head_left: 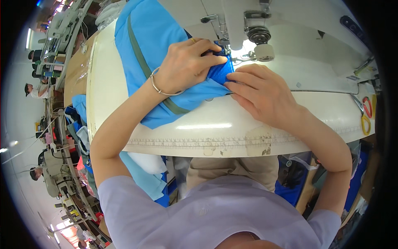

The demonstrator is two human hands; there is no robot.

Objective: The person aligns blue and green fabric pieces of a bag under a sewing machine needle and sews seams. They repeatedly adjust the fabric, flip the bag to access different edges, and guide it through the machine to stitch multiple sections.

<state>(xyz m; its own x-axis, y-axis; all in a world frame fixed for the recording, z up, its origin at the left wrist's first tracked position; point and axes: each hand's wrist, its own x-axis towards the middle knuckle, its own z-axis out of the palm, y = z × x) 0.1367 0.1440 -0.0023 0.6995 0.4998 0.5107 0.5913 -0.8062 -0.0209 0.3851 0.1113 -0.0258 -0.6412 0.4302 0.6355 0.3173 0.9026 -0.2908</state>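
Left hand (184, 62), right hand (263, 93) on blue fabric (159, 29), ruler scale (188, 142)

Across the upper centre of the frame, a sky-blue sheet of soft fabric (163, 35) carries a curved olive-green stripe (139, 49), next to a glossy royal-blue piece of material (219, 74). Below them the curved off-white tabletop (232, 118) bears a dark-ticked ruler pattern (186, 142) and blotchy tan stains (258, 137). At the right edge, the metal scissors (362, 109) have one red and one yellow loop, while the lower centre shows a pale lavender cloth shirt (224, 211) and beige cloth trousers (232, 169).
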